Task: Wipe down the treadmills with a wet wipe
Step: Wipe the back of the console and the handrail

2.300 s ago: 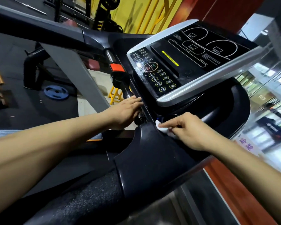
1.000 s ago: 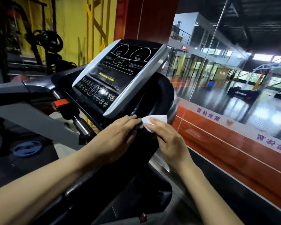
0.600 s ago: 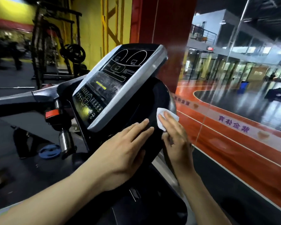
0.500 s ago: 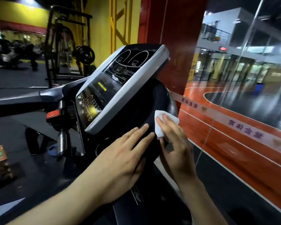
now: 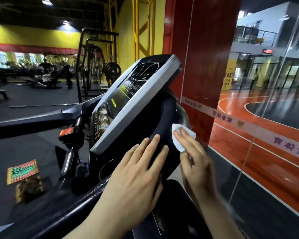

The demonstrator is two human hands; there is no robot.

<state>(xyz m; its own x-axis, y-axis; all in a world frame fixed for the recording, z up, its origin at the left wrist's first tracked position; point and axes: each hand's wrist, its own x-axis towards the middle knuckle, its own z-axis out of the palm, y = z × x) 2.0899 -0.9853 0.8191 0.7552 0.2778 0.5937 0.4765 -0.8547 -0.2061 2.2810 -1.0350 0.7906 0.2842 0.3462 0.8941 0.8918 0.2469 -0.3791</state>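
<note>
On the far left, a paper packet (image 5: 22,171) lies on the dark floor, well apart from the work. Next comes the long handrail (image 5: 29,120) of the treadmill, with an orange clip (image 5: 67,132) hanging near its inner end. The console (image 5: 133,102) stands tilted toward the person, so that its buttons face a runner.

The left hand (image 5: 136,176) rests flat on the black housing (image 5: 155,121) below the console, its fingers straight and a little apart. It holds nothing; I judge that it only steadies the person while the other hand works. To the right of it, the right hand (image 5: 195,163) presses the white wet wipe (image 5: 180,138) against the rounded right side of the housing. Its fingers lie straight on top of the wipe, pinning it to the plastic rather than closing around it, which suits a sliding stroke over a curved surface. Whether the thumb grips the wipe from below I cannot tell.

On the far right, a glass wall (image 5: 266,118) stands near the treadmill, so there is little room on this side.
</note>
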